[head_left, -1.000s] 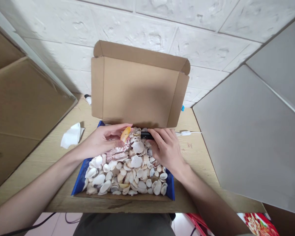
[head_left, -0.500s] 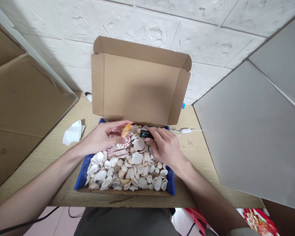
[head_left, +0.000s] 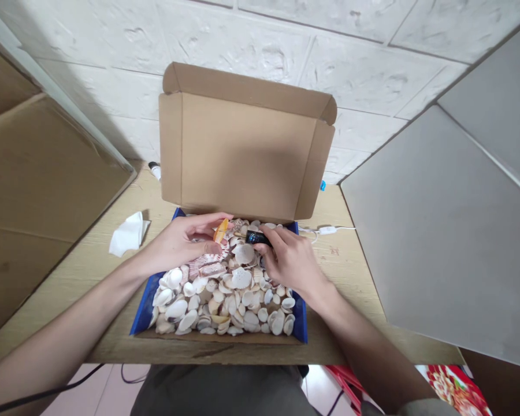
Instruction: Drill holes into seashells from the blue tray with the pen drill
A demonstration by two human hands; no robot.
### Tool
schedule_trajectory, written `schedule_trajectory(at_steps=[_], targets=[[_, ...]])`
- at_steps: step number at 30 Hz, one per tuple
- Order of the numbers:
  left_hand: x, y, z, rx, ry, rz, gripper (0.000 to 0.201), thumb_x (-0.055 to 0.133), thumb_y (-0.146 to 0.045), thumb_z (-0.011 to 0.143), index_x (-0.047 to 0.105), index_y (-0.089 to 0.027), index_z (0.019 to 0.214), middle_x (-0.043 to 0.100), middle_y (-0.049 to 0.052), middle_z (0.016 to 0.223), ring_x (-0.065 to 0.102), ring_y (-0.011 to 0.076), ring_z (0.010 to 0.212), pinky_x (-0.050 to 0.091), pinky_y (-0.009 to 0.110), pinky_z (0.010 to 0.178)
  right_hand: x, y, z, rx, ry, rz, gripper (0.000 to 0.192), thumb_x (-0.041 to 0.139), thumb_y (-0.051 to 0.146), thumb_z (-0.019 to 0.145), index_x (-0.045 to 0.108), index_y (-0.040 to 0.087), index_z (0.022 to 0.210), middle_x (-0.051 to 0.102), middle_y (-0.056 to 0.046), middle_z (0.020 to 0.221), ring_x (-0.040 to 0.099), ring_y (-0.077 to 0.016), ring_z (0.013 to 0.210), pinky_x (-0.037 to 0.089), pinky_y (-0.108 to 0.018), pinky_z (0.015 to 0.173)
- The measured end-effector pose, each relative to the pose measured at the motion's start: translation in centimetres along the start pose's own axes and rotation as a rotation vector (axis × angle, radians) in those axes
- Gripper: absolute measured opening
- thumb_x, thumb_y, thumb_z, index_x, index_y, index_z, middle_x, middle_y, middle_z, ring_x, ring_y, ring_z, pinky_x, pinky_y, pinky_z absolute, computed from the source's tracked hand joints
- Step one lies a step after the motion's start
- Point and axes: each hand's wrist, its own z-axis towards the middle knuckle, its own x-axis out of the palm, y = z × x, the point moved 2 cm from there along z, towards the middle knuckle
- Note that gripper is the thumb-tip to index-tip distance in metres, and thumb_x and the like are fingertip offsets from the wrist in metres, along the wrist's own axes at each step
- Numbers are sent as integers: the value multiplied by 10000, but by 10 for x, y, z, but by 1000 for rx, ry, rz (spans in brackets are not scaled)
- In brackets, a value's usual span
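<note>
Crumpled white tissue (head_left: pixel 127 233), left of grips. Left hand (head_left: pixel 179 242) pinches small orange shell (head_left: pixel 220 230) over blue-lined cardboard box (head_left: pixel 139 315) heaped with pale seashells (head_left: pixel 225 294). Right hand (head_left: pixel 291 260) grasps small black tool (head_left: pixel 256 237), tip just beside shell. Work on this shell under way; heap untouched.
</note>
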Motion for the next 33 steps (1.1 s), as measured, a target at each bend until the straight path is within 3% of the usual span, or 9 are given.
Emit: schedule_trajectory(at_steps=[4, 13, 16, 21, 33], targets=[[0, 0, -1, -14, -13, 16, 579, 722, -219, 727, 587, -129, 1283, 735, 94, 1018, 694, 231, 924, 581, 370, 847, 0, 1, 0, -20, -1, -13, 327, 445, 319, 954, 615, 108, 1137, 683, -81, 844, 603, -178, 706, 429, -301, 582], [2, 0, -1, -33, 41, -19, 601, 746, -221, 712, 594, -144, 1288, 734, 93, 1014, 689, 228, 924, 573, 310, 811, -7, 1, 2, -85, -203, -66, 299, 525, 110, 878, 611, 155, 1161, 674, -98, 993, 568, -220, 880, 423, -369, 738], [1, 0, -1, -29, 36, -4, 590, 738, -222, 725, 592, -156, 1293, 735, 86, 1024, 689, 228, 938, 572, 314, 828, -5, 1, 2, -50, -137, -54, 275, 507, 201, 911, 606, 143, 1161, 678, -99, 968, 574, -214, 843, 425, -355, 717], [0, 0, 0, -10, 7, 21, 587, 720, -229, 742, 580, -132, 1303, 741, 90, 1038, 694, 221, 947, 574, 322, 865, 0, 2, 1, 23, 47, -28, 328, 413, 347, 964, 629, 120, 1061, 674, -65, 803, 573, -160, 654, 355, -291, 545], [0, 5, 0, 12, -2, 22, 570, 727, -228, 744, 593, -160, 1294, 736, 93, 1089, 705, 233, 970, 587, 338, 864, -6, 0, 2, -85, -202, -81, 265, 510, 204, 924, 614, 159, 1164, 661, -100, 959, 553, -212, 832, 436, -356, 696]])
